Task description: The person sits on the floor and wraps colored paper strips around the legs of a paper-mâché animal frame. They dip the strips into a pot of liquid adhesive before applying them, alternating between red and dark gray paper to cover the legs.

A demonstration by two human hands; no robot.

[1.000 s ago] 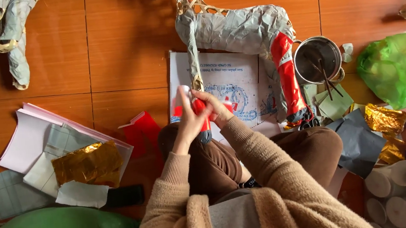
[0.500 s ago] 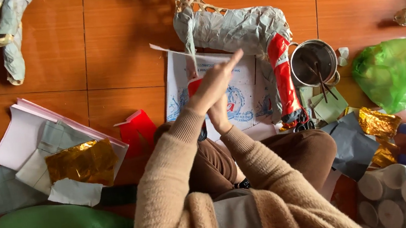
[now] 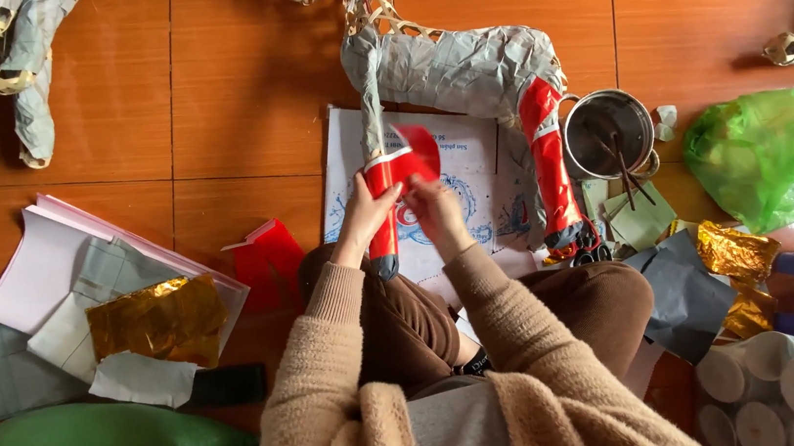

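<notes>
Red foil (image 3: 417,150) sits pinched between both hands at mid-frame — the left hand (image 3: 364,213) closed around the red-wrapped front leg (image 3: 382,217) of a paper-covered woven animal frame (image 3: 460,69), the right hand (image 3: 435,209) gripping the foil's loose flap beside it. Under them lies a printed sheet (image 3: 468,152) on the floor (image 3: 235,83). A metal pot (image 3: 609,132) stands right of the frame's other red leg — gold foil (image 3: 157,322) lies lower left.
</notes>
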